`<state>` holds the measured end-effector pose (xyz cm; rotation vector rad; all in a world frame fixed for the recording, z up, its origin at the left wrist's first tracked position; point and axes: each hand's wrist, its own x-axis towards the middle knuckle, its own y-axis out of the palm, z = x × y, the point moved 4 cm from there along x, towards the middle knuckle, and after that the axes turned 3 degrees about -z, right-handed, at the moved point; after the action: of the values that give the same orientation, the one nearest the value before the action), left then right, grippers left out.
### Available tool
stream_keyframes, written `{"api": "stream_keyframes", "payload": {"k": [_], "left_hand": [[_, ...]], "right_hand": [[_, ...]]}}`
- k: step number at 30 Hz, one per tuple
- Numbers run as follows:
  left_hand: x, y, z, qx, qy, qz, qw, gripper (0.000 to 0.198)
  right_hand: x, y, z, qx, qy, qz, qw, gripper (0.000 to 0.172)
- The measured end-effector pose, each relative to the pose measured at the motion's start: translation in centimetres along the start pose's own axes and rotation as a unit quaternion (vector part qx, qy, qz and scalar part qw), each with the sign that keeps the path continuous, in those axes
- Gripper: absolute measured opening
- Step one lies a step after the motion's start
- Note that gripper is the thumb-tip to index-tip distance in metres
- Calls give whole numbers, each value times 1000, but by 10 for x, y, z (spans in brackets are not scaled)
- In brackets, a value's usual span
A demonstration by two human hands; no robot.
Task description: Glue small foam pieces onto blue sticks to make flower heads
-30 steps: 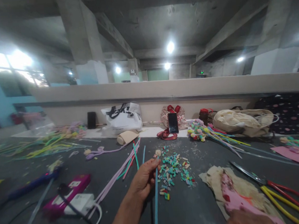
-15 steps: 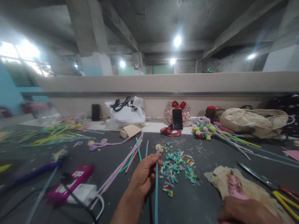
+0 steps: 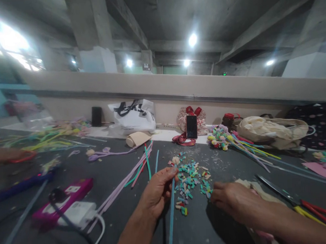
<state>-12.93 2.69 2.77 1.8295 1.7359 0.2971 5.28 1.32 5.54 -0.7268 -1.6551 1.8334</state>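
Note:
My left hand pinches a thin light-blue stem between thumb and fingers. A small cream flower-like tip tops this stem, just above my thumb; the rest runs down toward the bottom of the view. At the right edge of the scattered small coloured pieces, my right hand is low over the dark table, fingers drawn together. What they hold, if anything, is hidden. A crumpled beige cloth lies partly covered behind my right hand and forearm.
Scissors with red and yellow handles lie at right. Pink and green stems, a magenta power strip and cables lie at left. A phone stands at the back, near a flower bundle. Another person's hand enters from the left.
My right hand has moved left and away from me, from the cloth to the coloured pieces. My left hand still holds the stem. Another person's hand has appeared at far left.

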Motion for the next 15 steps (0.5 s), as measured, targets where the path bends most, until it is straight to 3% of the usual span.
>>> {"api": "stream_keyframes", "payload": {"k": [5, 11, 15], "left_hand": [[-4, 3, 1, 27, 3, 16, 1000, 18], [-5, 5, 1, 49, 14, 18, 999, 16], [-6, 7, 1, 57, 9, 21, 998, 19]], "right_hand": [[14, 9, -10, -7, -2, -8, 1000, 17], [31, -10, -25, -7, 24, -70, 997, 21], [47, -13, -33, -7, 42, -78, 996, 20]]}}
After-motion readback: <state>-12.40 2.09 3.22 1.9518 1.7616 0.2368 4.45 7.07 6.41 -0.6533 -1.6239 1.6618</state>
